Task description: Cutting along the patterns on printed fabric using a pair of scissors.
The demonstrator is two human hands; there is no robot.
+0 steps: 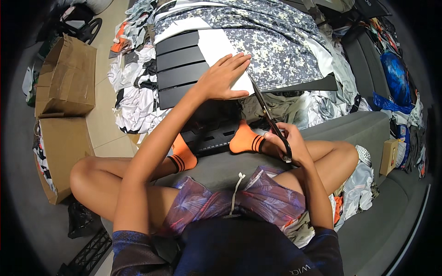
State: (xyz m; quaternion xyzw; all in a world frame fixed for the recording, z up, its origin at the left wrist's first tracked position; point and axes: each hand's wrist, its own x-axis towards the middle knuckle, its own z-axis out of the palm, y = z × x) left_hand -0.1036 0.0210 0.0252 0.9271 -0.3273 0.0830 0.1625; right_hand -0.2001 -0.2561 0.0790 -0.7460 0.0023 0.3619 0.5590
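Observation:
My left hand (223,78) lies with fingers stretched out on a white strip of fabric (213,43) atop a black slatted board (177,66). Beside it spreads grey, white and cream pixel-camouflage fabric (276,55). My right hand (287,142) grips large black-handled scissors (264,108), their blades reaching up to the edge of the white strip by my left fingers. Part of the blades is hard to make out against the fabric.
I sit cross-legged on a grey sofa (340,124) in orange socks (244,140). Piles of fabric scraps (131,92) flank the board. Cardboard boxes (64,73) stand on the tiled floor (106,110) at left. A blue bag (396,80) and small box (389,156) are at right.

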